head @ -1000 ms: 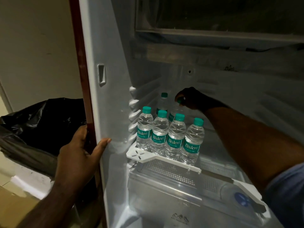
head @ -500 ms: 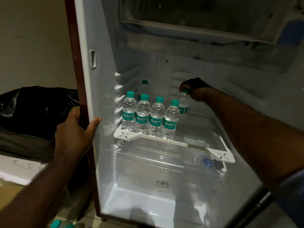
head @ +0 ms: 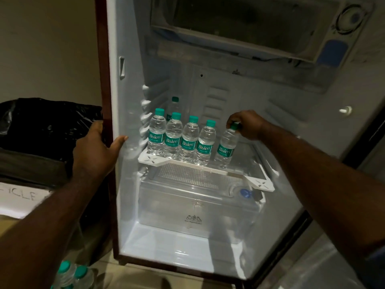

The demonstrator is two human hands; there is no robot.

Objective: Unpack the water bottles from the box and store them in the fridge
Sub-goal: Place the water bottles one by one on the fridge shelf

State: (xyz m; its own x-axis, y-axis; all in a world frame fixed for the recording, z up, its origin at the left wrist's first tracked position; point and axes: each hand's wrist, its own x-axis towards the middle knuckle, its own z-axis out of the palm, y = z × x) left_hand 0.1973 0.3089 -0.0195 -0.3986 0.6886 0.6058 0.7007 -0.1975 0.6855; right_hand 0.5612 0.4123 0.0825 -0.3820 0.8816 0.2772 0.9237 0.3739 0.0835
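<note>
Since the earlier frame I have brought the held bottle (head: 226, 148) forward from the back of the fridge (head: 133, 205) to the front row, at the right end of four Bisleri bottles (head: 181, 138) on the shelf (head: 154, 160). My right hand (head: 246, 125) pinches its green cap, the bottle tilted. My left hand (head: 94, 152) grips the fridge's side wall edge. One bottle (head: 174, 104) stands behind; more bottles (head: 73, 275) lie on the floor.
</note>
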